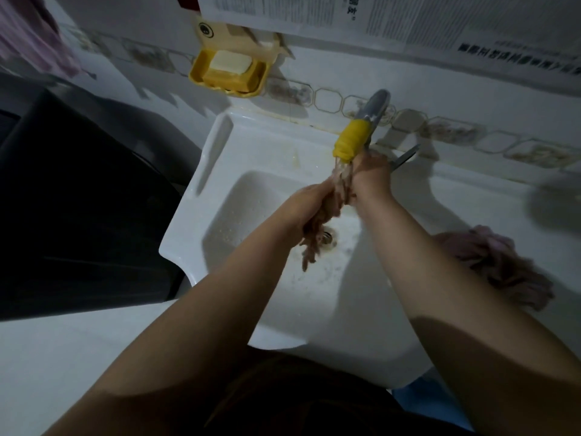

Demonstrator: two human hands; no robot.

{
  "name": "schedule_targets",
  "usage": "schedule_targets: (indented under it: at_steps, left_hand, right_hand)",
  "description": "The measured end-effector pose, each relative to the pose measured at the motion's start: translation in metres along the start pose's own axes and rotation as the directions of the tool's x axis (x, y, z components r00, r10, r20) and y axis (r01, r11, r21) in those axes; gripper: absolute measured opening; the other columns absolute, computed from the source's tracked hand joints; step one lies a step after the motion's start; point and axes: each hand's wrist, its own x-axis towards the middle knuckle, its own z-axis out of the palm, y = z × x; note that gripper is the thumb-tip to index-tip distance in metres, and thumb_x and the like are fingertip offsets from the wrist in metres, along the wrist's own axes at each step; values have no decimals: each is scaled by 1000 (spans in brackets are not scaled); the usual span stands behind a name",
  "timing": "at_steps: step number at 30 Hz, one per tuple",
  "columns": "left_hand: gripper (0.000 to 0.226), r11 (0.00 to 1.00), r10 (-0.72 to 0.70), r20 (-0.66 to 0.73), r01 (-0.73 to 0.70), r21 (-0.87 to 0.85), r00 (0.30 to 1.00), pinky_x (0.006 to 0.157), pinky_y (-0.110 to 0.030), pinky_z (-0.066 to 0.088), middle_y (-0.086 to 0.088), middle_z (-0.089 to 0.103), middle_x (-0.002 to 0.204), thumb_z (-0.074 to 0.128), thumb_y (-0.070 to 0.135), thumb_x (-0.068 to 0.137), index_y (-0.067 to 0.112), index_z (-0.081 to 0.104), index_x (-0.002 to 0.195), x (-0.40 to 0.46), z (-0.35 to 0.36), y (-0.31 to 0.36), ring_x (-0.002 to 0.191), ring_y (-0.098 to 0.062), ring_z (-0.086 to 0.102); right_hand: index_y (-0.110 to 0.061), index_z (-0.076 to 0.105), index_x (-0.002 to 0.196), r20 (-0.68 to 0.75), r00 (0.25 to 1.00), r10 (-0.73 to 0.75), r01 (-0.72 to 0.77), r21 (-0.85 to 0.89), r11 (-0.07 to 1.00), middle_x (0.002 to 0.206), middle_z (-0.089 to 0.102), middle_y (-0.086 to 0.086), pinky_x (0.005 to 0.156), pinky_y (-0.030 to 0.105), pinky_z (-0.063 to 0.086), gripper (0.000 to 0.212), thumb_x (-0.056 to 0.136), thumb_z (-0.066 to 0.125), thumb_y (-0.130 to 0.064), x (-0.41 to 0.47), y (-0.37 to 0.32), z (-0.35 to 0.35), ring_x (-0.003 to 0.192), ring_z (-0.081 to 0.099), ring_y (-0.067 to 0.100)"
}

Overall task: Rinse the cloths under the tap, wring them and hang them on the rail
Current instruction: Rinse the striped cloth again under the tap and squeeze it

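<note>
Both hands close around one twisted pinkish cloth (327, 212) directly beneath the tap's yellow nozzle (350, 140). The right hand (371, 177) grips the upper end of the cloth just under the nozzle, its fingers wrapped round the fabric. The left hand (306, 209) grips the cloth lower down and a little to the left of the nozzle, with a ragged tail of fabric hanging out below the fist, over the drain (328, 239). Water runs from the nozzle onto the cloth between the two hands.

The nozzle caps a grey tap (375, 103) that comes off the tiled wall, and the white sink (220, 171) lies below it, its basin speckled with drops. To the right of the tap, on the white counter beside the basin, a second pinkish cloth (500, 265) lies in a crumpled heap. Up and to the left of the tap a yellow soap dish (201, 73) hangs on the wall holding a pale soap bar (231, 61). Far left of the tap, at the upper corner, a pink fabric (28, 36) hangs blurred. A dark bulky object (78, 199) stands left of the sink; what it is I cannot tell.
</note>
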Motion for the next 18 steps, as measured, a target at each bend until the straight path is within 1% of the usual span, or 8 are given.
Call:
schedule_targets:
  at_steps: [2, 4, 6, 7, 9, 12, 15, 18]
  left_hand:
    - [66, 998, 7, -133, 1, 59, 991, 68, -33, 54, -16, 64, 93, 47, 67, 87, 4, 63, 96, 15, -16, -22, 74, -24, 61]
    - [94, 984, -117, -313, 153, 93, 943, 99, -46, 46, -21, 53, 133, 37, 82, 77, 4, 55, 126, 21, -23, -44, 115, -34, 56]
    - [91, 945, -321, -210, 297, -136, 924, 104, -45, 37, -15, 46, 142, 21, 75, 88, 2, 44, 138, 8, -18, -51, 128, -33, 45]
    - [93, 894, -372, -43, 346, -285, 927, 101, -44, 39, -14, 51, 137, 14, 75, 89, 1, 45, 136, 2, -16, -49, 125, -32, 48]
    - [99, 775, -266, 175, 318, -547, 948, 93, -45, 45, -17, 61, 125, 8, 77, 86, 1, 53, 129, -5, -10, -45, 110, -32, 58]
    - [76, 647, -133, 186, 227, -727, 974, 78, -42, 53, -16, 72, 91, 25, 64, 95, 4, 73, 93, 0, -12, -29, 80, -28, 70]
    - [30, 743, -121, 63, 133, -656, 991, 60, -28, 57, -5, 72, 84, 42, 31, 102, 10, 65, 103, 8, -16, -21, 61, -15, 66]
    - [19, 905, -23, 77, 54, -422, 997, 52, -21, 46, -2, 70, 90, 48, 15, 99, 10, 62, 111, 4, -21, -26, 53, -9, 48]
  right_hand:
    - [-20, 45, 69, 72, 992, 102, -109, 104, 989, 65, 48, -3, 48, 20, 42, 30, 99, 41, -20, -1, 6, -1, 46, 49, 6]
    - [-16, 46, 69, 150, 985, 87, -108, 145, 983, 63, 48, 0, 50, 24, 37, 28, 96, 39, -13, -16, 5, 4, 50, 46, 13]
    - [-11, 54, 73, 266, 961, 79, -143, 228, 963, 64, 58, 6, 52, 30, 43, 19, 89, 45, -16, -24, 15, 8, 55, 55, 21]
    - [-12, 61, 78, 286, 955, 79, -143, 208, 968, 72, 64, 9, 59, 36, 49, 17, 87, 50, -23, -30, 19, 9, 64, 62, 25]
    - [-21, 67, 86, 303, 949, 88, -139, 152, 979, 87, 71, 9, 76, 39, 53, 14, 88, 56, -30, -44, 34, 4, 85, 68, 26]
    - [-28, 62, 89, 380, 918, 110, -92, -64, 994, 93, 70, 0, 82, 37, 52, 11, 92, 54, -22, -62, 57, -11, 91, 66, 20]
    - [-21, 60, 94, 413, 875, 252, -193, -180, 964, 101, 68, 12, 82, 43, 54, 12, 96, 50, -27, -72, 71, -21, 91, 67, 25]
    - [-17, 62, 94, 328, 844, 424, -424, -74, 902, 97, 70, 11, 81, 44, 55, 53, 94, 32, -61, -59, 85, -24, 93, 67, 28]
